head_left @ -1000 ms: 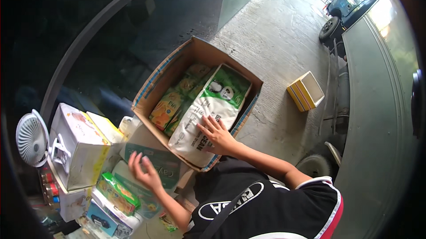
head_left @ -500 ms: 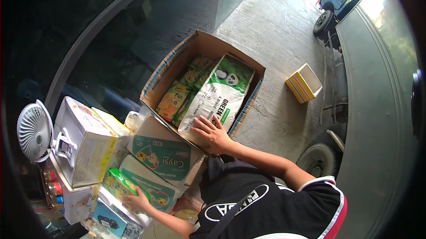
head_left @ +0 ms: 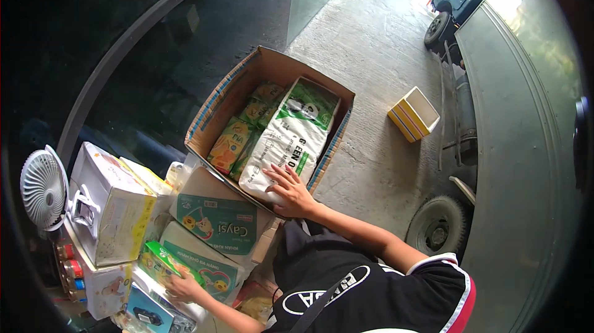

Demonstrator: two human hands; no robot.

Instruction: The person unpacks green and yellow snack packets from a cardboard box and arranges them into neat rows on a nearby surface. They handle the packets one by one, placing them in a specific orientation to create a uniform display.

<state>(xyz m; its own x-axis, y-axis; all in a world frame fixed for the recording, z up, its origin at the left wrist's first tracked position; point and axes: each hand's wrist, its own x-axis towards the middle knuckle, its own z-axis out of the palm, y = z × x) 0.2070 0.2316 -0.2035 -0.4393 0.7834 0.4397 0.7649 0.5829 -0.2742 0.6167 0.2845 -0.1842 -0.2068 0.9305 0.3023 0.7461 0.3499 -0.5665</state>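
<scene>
My right hand [head_left: 291, 191] lies with spread fingers on the near end of a white and green plastic-wrapped pack [head_left: 288, 138] with a panda picture. That pack sits in an open cardboard box [head_left: 213, 107], beside several smaller green and orange packets [head_left: 232, 143]. At the lower left, my left hand [head_left: 184, 288] grips the near end of a green and yellow packet [head_left: 162, 262]; its thumb is partly hidden. This packet rests among stacked boxes, against a white and teal carton [head_left: 207, 265].
Another teal and white carton [head_left: 216, 218] lies beside the cardboard box. A white fan [head_left: 44, 189] stands by a white and yellow box [head_left: 114, 209] at left. A yellow striped container [head_left: 413, 115] is on the concrete floor, near a truck wheel [head_left: 437, 225].
The whole view has shifted slightly, moving the scene a little to the left. Both hands keep nearly the same places on the white and green pack and the green packet.
</scene>
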